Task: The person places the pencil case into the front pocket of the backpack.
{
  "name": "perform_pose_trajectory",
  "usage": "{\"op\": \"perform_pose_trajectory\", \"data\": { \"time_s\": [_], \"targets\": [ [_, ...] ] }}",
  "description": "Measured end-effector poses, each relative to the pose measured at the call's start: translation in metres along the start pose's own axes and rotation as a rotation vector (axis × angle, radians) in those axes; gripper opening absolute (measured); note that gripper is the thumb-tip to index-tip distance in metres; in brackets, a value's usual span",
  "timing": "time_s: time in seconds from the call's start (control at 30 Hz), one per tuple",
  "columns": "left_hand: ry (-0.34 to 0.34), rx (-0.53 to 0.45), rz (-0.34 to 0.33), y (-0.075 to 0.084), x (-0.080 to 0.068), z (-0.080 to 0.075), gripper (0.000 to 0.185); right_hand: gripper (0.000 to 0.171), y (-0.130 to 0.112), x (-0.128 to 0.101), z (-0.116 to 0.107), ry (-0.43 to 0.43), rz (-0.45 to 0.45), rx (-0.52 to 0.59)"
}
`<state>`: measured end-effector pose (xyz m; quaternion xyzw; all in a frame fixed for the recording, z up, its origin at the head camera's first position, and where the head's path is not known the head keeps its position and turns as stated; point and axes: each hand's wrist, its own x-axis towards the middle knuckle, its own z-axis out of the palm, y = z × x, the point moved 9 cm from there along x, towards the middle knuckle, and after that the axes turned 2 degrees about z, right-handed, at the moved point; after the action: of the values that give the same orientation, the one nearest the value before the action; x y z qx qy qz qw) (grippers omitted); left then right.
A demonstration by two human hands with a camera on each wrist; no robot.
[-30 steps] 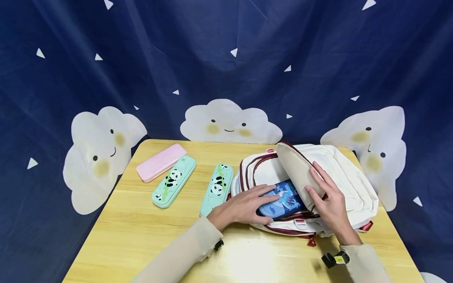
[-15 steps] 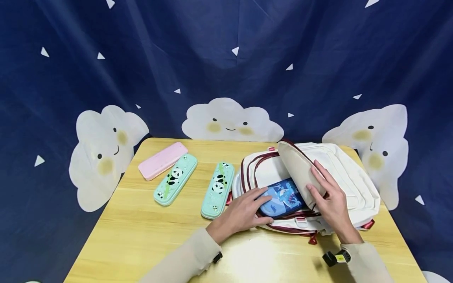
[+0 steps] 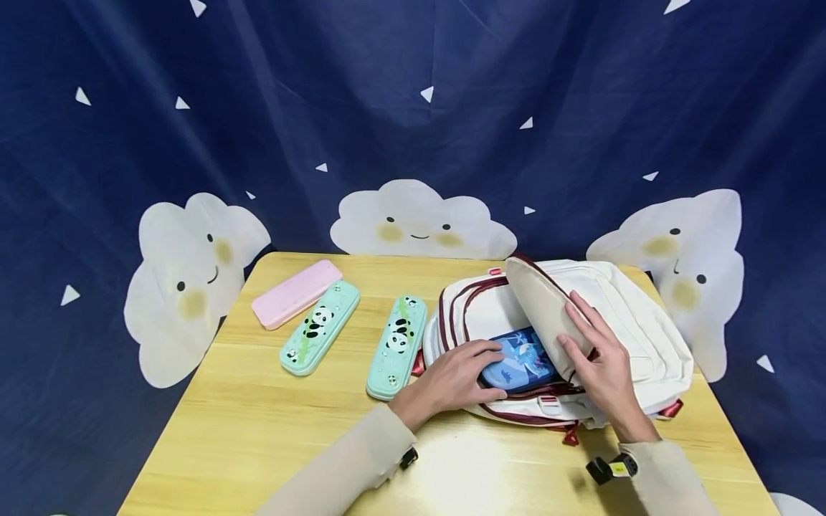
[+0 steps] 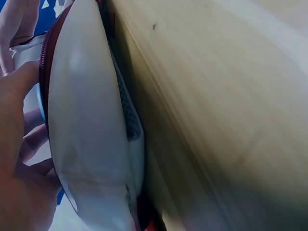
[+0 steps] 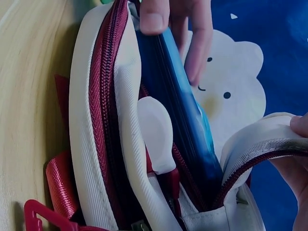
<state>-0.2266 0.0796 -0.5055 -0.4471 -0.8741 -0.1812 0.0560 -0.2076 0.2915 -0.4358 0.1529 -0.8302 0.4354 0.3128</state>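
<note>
A white backpack (image 3: 635, 326) with dark red zippers lies on the right of the table, its front pocket unzipped. Partly inside that pocket is a blue pencil case (image 3: 519, 362) with a dinosaur-like print; its right end is hidden under the flap. My left hand (image 3: 454, 380) holds the case by its left end, thumb on the near edge, fingers over the far side. With my right hand (image 3: 603, 362) I hold up the pocket flap (image 3: 548, 315). In the right wrist view the blue pencil case (image 5: 180, 106) stands between the pocket's zippered edges, the left thumb (image 5: 153, 19) against it.
Left of the backpack lies a mint panda pencil case (image 3: 396, 347). Farther left, another mint panda case (image 3: 320, 326) touches a pink case (image 3: 297, 294). A blue curtain (image 3: 413, 129) with clouds hangs behind the wooden table (image 3: 258, 423).
My left hand and the blue pencil case have shifted slightly right, the case going a little farther under the flap. The right hand keeps the flap raised in about the same place.
</note>
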Motion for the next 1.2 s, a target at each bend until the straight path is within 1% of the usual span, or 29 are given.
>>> {"op": "perform_pose_trajectory", "data": {
  "time_s": [0.13, 0.3, 0.47, 0.63, 0.77, 0.87, 1.0, 1.1, 1.2],
  "targets": [
    [-0.027, -0.002, 0.009, 0.004, 0.012, 0.006, 0.066, 0.074, 0.000, 0.000, 0.000, 0.000, 0.005, -0.004],
    [-0.038, 0.012, 0.035, 0.009, 0.024, 0.010, 0.066, 0.073, 0.000, 0.000, 0.000, 0.003, 0.002, 0.000],
    [-0.036, 0.034, 0.053, 0.013, 0.032, 0.015, 0.068, 0.073, 0.000, -0.001, 0.001, -0.002, 0.010, 0.003],
    [-0.046, 0.034, 0.047, 0.013, 0.036, 0.019, 0.069, 0.073, -0.001, -0.001, 0.002, -0.007, 0.011, 0.009],
    [-0.048, 0.042, 0.044, 0.013, 0.035, 0.019, 0.069, 0.073, -0.001, -0.001, 0.002, -0.006, 0.012, 0.010],
    [-0.046, 0.072, 0.040, 0.013, 0.032, 0.018, 0.069, 0.073, -0.001, -0.001, 0.002, -0.005, 0.011, 0.015],
    [-0.038, 0.098, 0.003, 0.011, 0.026, 0.014, 0.067, 0.074, -0.001, -0.001, 0.002, -0.002, 0.012, 0.013],
    [-0.010, 0.097, -0.037, 0.008, 0.020, 0.008, 0.064, 0.074, 0.000, -0.001, 0.002, 0.002, 0.010, 0.016],
    [0.045, 0.117, -0.053, 0.007, 0.015, 0.002, 0.061, 0.074, -0.001, -0.001, 0.001, 0.006, 0.008, 0.021]
  ]
}}
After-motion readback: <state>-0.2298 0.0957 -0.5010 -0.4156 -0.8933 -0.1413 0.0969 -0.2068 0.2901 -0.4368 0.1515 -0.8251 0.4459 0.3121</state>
